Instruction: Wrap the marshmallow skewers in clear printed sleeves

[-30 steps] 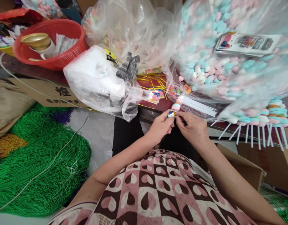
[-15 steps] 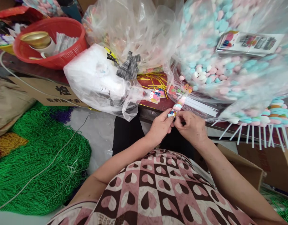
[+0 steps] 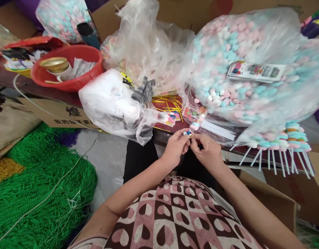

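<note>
The left hand [image 3: 173, 148] gripped the bagged marshmallows [image 3: 194, 126] by their printed end, seemingly for steadiness; the right hand [image 3: 207, 150] nipped that end too, the rest poking out beyond both! Yellow strips [image 3: 175, 102] lay ahead on the counter [image 3: 179, 124], probably for quick reach.

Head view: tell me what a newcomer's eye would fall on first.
Probably the huge clear bag of pink, blue and white sweets at upper right, then the bright green heap of string at lower left. At the centre, the left hand grips a wrapped candy stick, with the right hand close against it.
</note>
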A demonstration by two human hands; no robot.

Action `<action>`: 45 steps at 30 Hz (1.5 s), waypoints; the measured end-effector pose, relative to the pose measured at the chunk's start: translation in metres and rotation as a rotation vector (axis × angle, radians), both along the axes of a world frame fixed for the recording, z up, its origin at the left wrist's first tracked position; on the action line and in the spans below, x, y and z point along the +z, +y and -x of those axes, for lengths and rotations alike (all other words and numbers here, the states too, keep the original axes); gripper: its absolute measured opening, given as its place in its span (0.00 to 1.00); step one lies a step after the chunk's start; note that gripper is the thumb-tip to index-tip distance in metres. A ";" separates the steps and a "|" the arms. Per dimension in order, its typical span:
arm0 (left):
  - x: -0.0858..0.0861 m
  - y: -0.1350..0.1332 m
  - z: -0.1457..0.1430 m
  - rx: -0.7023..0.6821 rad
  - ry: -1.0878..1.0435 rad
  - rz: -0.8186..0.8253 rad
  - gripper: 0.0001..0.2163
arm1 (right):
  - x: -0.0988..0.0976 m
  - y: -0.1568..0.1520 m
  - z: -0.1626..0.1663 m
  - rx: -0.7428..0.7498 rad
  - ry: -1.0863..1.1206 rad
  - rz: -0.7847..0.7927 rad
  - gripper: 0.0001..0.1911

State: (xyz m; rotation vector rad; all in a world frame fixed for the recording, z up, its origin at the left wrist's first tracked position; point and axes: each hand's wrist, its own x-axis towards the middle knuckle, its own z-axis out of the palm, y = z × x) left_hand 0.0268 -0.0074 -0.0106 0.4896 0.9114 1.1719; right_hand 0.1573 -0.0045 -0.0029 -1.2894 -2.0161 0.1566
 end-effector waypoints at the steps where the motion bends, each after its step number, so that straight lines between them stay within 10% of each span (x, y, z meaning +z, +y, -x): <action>1: 0.003 0.001 0.004 0.001 -0.048 -0.005 0.16 | 0.003 -0.002 -0.001 -0.004 0.136 0.114 0.07; 6: 0.016 0.009 0.016 0.150 -0.167 -0.152 0.15 | 0.013 -0.019 0.002 -0.108 0.742 0.570 0.14; 14: 0.016 0.005 0.013 0.049 -0.100 -0.094 0.19 | 0.000 -0.032 0.035 0.099 0.799 0.831 0.15; 26: 0.051 0.035 0.039 0.088 -0.210 -0.171 0.13 | -0.002 -0.041 0.016 0.048 0.578 0.676 0.12; 45: 0.023 0.007 0.007 -0.044 -0.215 -0.060 0.14 | -0.001 -0.041 0.023 -0.081 0.425 0.498 0.18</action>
